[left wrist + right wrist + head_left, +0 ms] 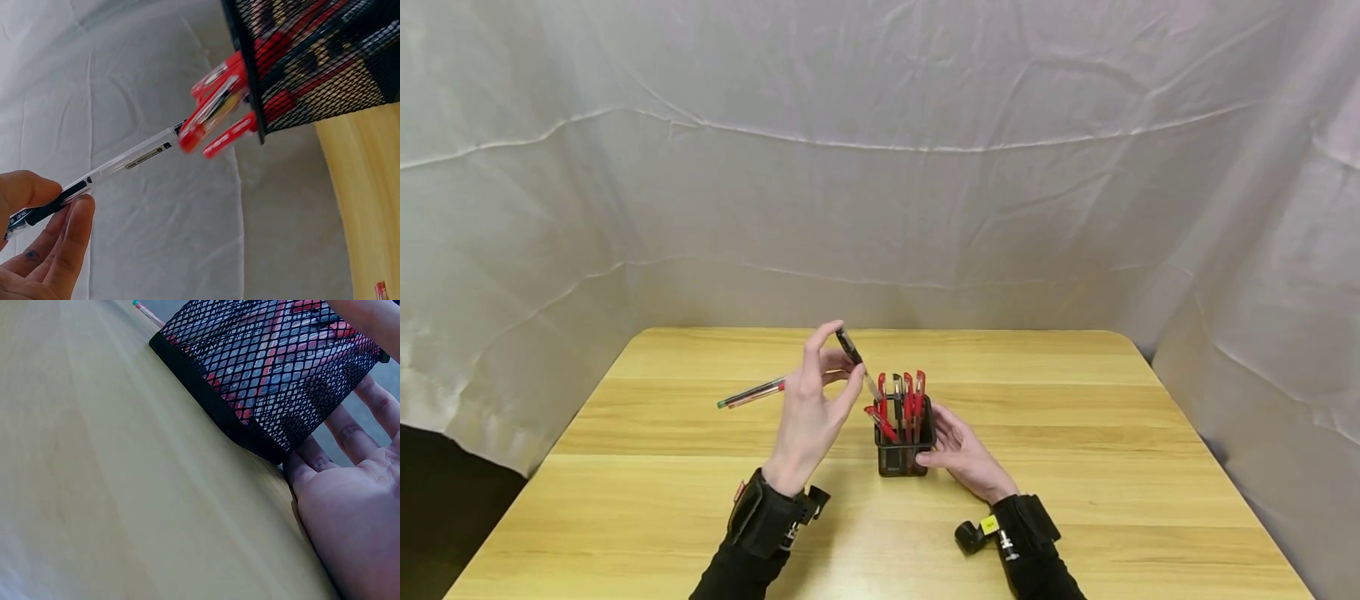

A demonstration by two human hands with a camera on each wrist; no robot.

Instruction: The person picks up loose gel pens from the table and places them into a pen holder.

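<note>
Black-capped clear gel pen (850,347), tilted, is pinched by the raised left hand (808,408), its lower end beside red-capped pens (908,396) in the boxy black wire-mesh holder (891,461), low centre of the head frame. Right hand (966,458) grips the holder's right side, thumb in front, forearm angled in from lower right.

Your head view is bright and evenly lit, with soft sheen along the folds of the pale cloth (880,208) and a whitish glare on the table (1075,467) at bottom centre. You get a faint, soft-edged shadow beside your left sleeve (737,567), while the lower left corner sinks to black. Your left wrist view is greyer, its red pens (194,134) smeared by blur. Your right wrist view runs cool and bluish, hazy at lower left.
</note>
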